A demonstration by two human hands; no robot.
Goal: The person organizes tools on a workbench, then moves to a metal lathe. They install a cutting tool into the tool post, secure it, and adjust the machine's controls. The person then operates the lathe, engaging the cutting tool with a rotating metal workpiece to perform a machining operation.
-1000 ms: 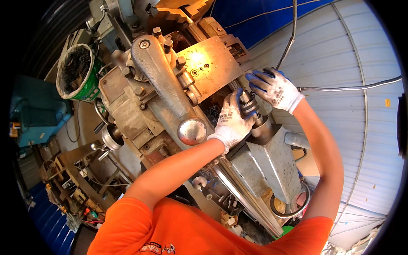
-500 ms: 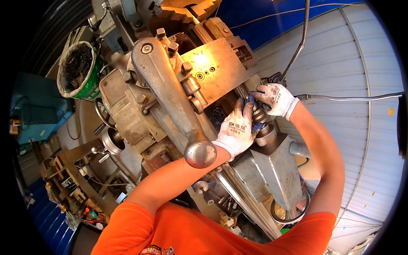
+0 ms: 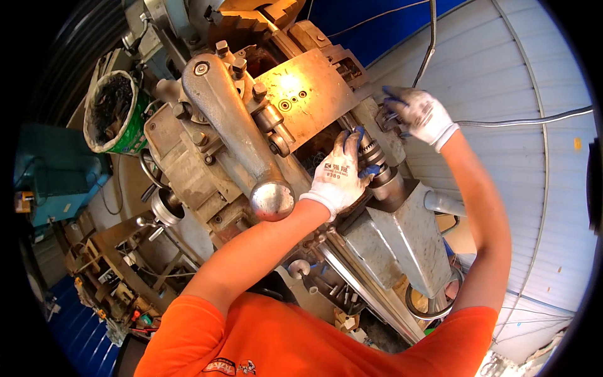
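**While both gloves crowd the chuck, pinching is the risk**

With my left hand (image 3: 339, 179) clenched around the drill chuck (image 3: 375, 164) on the lathe tailstock (image 3: 402, 232), my right hand (image 3: 419, 114) at one o'clock grips something I cannot make out. A glove slipping on oily metal could jam my fingers against the tool post (image 3: 308, 94).

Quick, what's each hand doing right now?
Left hand: closed around the drill chuck.
Right hand: fingers curled on a metal part of the lathe; whether it grips cannot be told.
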